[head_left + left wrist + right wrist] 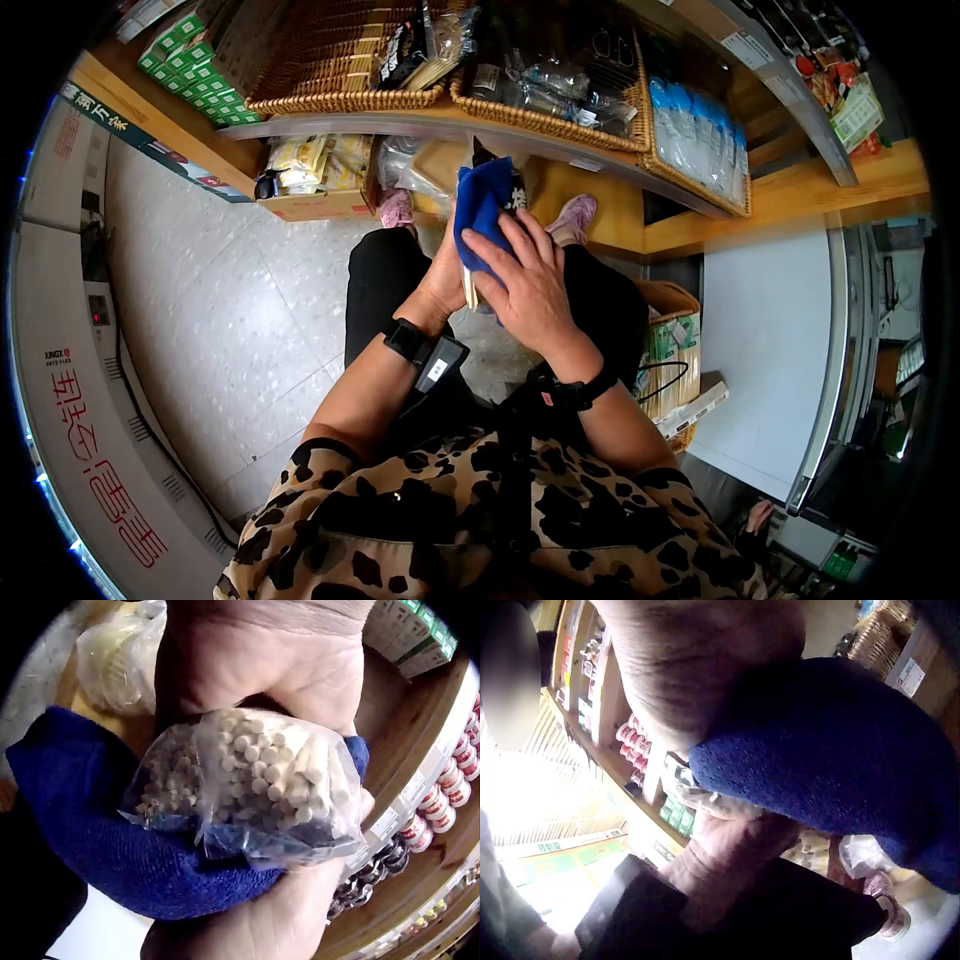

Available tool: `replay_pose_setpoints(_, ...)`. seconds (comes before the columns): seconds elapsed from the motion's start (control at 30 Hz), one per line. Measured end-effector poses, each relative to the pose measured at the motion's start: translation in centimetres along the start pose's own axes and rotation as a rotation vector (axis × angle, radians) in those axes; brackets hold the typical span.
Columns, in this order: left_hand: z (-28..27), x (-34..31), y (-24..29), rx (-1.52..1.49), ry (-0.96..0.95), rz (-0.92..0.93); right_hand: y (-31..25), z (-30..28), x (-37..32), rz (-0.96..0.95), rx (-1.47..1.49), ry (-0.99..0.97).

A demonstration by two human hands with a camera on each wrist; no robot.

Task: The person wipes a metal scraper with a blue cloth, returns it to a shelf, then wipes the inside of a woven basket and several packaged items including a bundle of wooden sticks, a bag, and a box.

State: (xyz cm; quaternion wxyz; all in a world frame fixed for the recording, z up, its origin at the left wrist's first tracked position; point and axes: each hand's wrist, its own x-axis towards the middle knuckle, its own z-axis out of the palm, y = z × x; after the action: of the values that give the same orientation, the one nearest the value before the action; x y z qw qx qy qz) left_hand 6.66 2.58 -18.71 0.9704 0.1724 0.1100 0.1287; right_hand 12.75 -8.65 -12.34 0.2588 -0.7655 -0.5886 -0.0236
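In the head view, my left hand (pixel 441 278) grips a long clear plastic pack of round wooden chopsticks (pixel 274 769), held in front of my knees. A second bundle, of thinner sticks (pixel 171 776), shows beside the thick ones in the left wrist view. Over the pack lies a dark blue cloth (pixel 484 197), and my right hand (pixel 532 292) holds it against the packaging with fingers across it. The cloth covers much of the pack's length; the pale stick ends point toward my body. In the right wrist view the cloth (pixel 832 750) hides most of the pack.
Wicker baskets (pixel 345 102) of packaged goods line the shelf ahead. Beneath it stands a carton (pixel 318 205) of yellow packets. A basket of long packs (pixel 672 360) is by my right knee. A white freezer (pixel 75 400) is at the left, and a white panel (pixel 765 350) at the right.
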Motion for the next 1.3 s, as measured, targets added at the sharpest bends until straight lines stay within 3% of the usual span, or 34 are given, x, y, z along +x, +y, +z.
replay_pose_setpoints(0.23,-0.4,0.2,0.1,-0.037,-0.028,-0.085,2.3,0.6,3.3,0.099,0.036,0.183)
replay_pose_setpoints(0.3,-1.0,0.0,0.4,-0.026,-0.098,-0.106,2.4,0.2,4.0,0.242,0.237,0.171)
replay_pose_setpoints(0.43,0.3,-0.1,0.4,-0.054,-0.009,-0.047,4.1,1.2,4.6,0.394,0.468,0.192)
replay_pose_setpoints(0.57,0.3,-0.3,0.8,-0.11,-0.027,-0.02,4.7,1.4,3.3,0.624,0.533,-0.014)
replay_pose_setpoints(0.8,0.1,0.0,1.0,-0.209,0.08,0.073,2.7,2.9,0.0,0.705,0.609,-0.116)
replay_pose_setpoints(0.97,-1.0,0.6,1.2,-0.115,0.14,0.169,1.2,2.4,-1.3,0.758,0.607,-0.289)
replay_pose_setpoints(1.13,-0.9,0.2,1.2,-0.027,0.177,0.253,1.5,2.4,-3.0,0.696,0.671,-0.236)
replay_pose_setpoints(1.23,-1.5,0.4,1.2,0.148,0.248,0.366,2.5,1.8,-3.5,0.654,0.921,-0.209)
replay_pose_setpoints(1.27,-1.9,0.8,0.9,0.305,0.333,0.47,3.0,1.2,-3.6,0.864,1.058,-0.309)
replay_pose_setpoints(1.3,-1.4,0.7,0.9,0.462,0.419,0.572,3.7,0.7,-3.7,0.865,1.1,-0.344)
